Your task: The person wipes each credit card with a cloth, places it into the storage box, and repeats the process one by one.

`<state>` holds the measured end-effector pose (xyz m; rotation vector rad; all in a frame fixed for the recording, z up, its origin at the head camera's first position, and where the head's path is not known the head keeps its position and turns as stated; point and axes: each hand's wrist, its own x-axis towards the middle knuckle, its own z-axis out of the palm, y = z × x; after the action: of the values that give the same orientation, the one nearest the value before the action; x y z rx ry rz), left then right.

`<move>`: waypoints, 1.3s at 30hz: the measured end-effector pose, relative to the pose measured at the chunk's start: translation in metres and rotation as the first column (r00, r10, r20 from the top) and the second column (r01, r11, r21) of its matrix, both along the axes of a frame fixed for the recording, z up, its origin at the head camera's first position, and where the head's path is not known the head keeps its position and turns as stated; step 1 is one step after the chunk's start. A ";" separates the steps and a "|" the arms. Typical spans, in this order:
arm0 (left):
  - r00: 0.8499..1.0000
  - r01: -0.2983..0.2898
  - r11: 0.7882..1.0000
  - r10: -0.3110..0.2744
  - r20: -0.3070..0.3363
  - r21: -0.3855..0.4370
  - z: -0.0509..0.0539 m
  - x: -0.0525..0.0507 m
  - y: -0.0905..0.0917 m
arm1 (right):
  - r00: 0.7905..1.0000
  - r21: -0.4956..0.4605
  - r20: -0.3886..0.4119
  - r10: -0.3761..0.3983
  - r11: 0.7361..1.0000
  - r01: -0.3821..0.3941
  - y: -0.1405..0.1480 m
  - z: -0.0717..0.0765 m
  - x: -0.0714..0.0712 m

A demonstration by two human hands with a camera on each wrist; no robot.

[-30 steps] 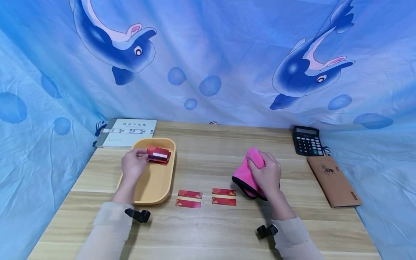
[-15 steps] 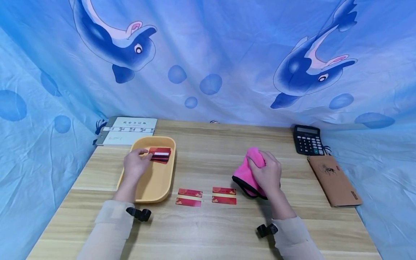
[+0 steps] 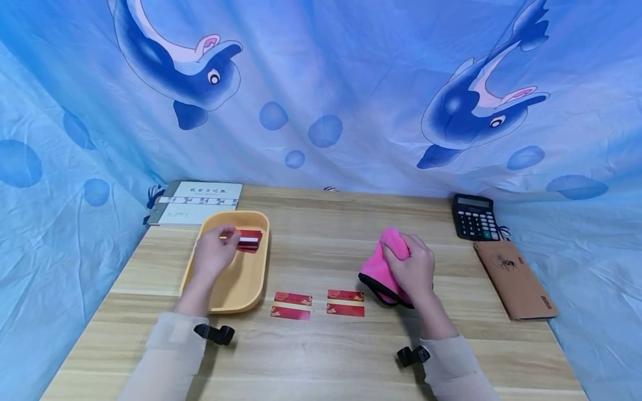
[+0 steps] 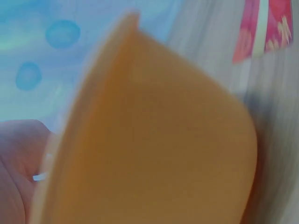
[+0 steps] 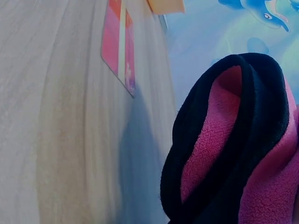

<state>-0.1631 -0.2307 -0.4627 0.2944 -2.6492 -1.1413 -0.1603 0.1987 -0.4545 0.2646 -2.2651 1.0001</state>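
Note:
In the head view my left hand (image 3: 215, 252) reaches into a yellow tray (image 3: 263, 278), its thumb and fingers pinching a red card at the left side of a small stack. The stacked red cards (image 3: 251, 240) show a white and black stripe; the hand partly hides them. The left wrist view has the tray wall (image 4: 177, 126) covering most of this work, with the hand (image 4: 21, 158) showing at the edge. Bunched in my right hand (image 3: 413, 264) is a pink cloth (image 3: 378, 266) with black trim, held just above the table; its folded edge (image 5: 210, 140) fills the right wrist view.
Two red cards with a pale stripe, the left card (image 3: 291, 314) and the right card (image 3: 346, 309), lie side by side between the hands. A ledger book (image 3: 200, 206) sits behind the tray. At the right are a calculator (image 3: 473, 217) and a brown wallet (image 3: 516, 281).
My left hand has shifted slightly right, its thumb and fingers now drawn in at the left side of the stack. The right hand and pink cloth have stayed almost still.

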 end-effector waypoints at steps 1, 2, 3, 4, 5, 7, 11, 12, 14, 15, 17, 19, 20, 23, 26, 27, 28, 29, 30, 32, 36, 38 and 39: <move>1.000 0.005 1.000 -0.005 -0.027 -0.010 0.003 0.001 0.004 | 1.000 0.002 0.001 0.003 1.000 -0.003 0.001 0.001 0.000; 0.998 0.004 0.999 -0.006 -0.065 -0.038 0.007 0.003 0.010 | 1.000 0.005 0.000 0.003 1.000 -0.003 0.001 0.001 0.001; 0.994 0.003 0.998 -0.009 -0.111 -0.060 0.010 0.005 0.015 | 1.000 0.005 0.000 0.004 1.000 -0.004 0.002 0.001 0.001; 0.987 0.005 0.996 -0.018 -0.158 -0.085 0.013 0.007 0.021 | 1.000 0.005 -0.002 0.004 1.000 -0.004 0.004 0.002 0.001; 0.978 0.014 0.995 -0.035 -0.205 -0.104 0.016 0.010 0.027 | 1.000 0.005 -0.004 0.005 1.000 -0.005 0.005 0.002 0.001; 0.955 0.058 0.990 -0.093 -0.283 -0.127 0.020 0.015 0.038 | 1.000 0.003 -0.009 0.004 1.000 -0.004 0.008 0.003 0.002; 0.905 0.230 0.968 -0.250 -0.345 -0.097 0.023 0.025 0.057 | 1.000 -0.003 -0.015 0.004 1.000 -0.004 0.013 0.005 0.003; 0.896 0.268 0.959 -0.283 -0.342 -0.092 0.024 0.027 0.062 | 1.000 -0.005 -0.016 0.002 1.000 -0.002 0.014 0.004 0.003; 0.883 0.327 0.942 -0.331 -0.331 -0.070 0.025 0.032 0.070 | 1.000 -0.009 -0.017 -0.005 1.000 0.004 0.017 0.004 0.003; 0.880 0.352 0.934 -0.352 -0.320 -0.059 0.025 0.035 0.074 | 1.000 -0.013 -0.017 -0.008 1.000 0.008 0.018 0.004 0.003; 0.868 0.401 0.915 -0.395 -0.300 -0.043 0.026 0.040 0.084 | 1.000 -0.019 -0.012 -0.016 1.000 0.015 0.020 0.004 0.003; 0.854 0.449 0.893 -0.441 -0.274 -0.035 0.025 0.045 0.093 | 1.000 -0.026 -0.006 -0.017 1.000 0.017 0.021 0.005 0.004; 0.846 0.474 0.879 -0.468 -0.257 -0.042 0.023 0.048 0.097 | 1.000 -0.029 -0.003 -0.017 0.999 0.017 0.021 0.005 0.004; 0.815 0.549 0.834 -0.550 -0.181 -0.065 0.018 0.053 0.109 | 1.000 -0.030 -0.001 -0.015 0.999 0.015 0.022 0.004 0.004; 0.781 0.615 0.786 -0.618 -0.088 -0.069 0.010 0.056 0.115 | 1.000 -0.020 -0.007 -0.013 1.000 0.013 0.022 0.003 0.004; 0.769 0.633 0.772 -0.636 -0.061 -0.059 0.007 0.057 0.116 | 1.000 -0.017 -0.010 -0.013 1.000 0.013 0.023 0.003 0.004; 0.757 0.651 0.758 -0.652 -0.042 -0.046 0.002 0.058 0.117 | 1.000 -0.015 -0.012 -0.012 1.000 0.012 0.023 0.003 0.004; 0.744 0.667 0.744 -0.668 -0.028 -0.026 -0.002 0.059 0.118 | 1.000 -0.014 -0.014 -0.011 1.000 0.011 0.023 0.002 0.004; 0.736 0.677 0.736 -0.677 -0.021 -0.008 -0.007 0.060 0.119 | 1.000 -0.014 -0.016 -0.010 1.000 0.010 0.023 0.002 0.004; 0.722 0.692 0.722 -0.692 -0.024 0.019 -0.017 0.062 0.121 | 1.000 -0.017 -0.017 -0.008 1.000 0.007 0.024 0.002 0.004; 0.730 0.684 0.729 -0.682 -0.043 0.037 -0.039 0.067 0.124 | 1.000 -0.013 -0.020 0.005 1.000 -0.005 0.025 -0.001 0.004; 0.745 0.666 0.745 -0.665 -0.041 0.032 -0.049 0.071 0.121 | 1.000 -0.008 -0.021 0.015 1.000 -0.015 0.026 -0.002 0.004; 0.753 0.658 0.752 -0.657 -0.044 0.034 -0.052 0.072 0.119 | 1.000 -0.006 -0.022 0.020 1.000 -0.020 0.026 -0.003 0.004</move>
<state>-0.0908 -0.1116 -0.5150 -0.7205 -2.7665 -1.3654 -0.1559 0.2251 -0.4574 0.2947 -2.2436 1.0092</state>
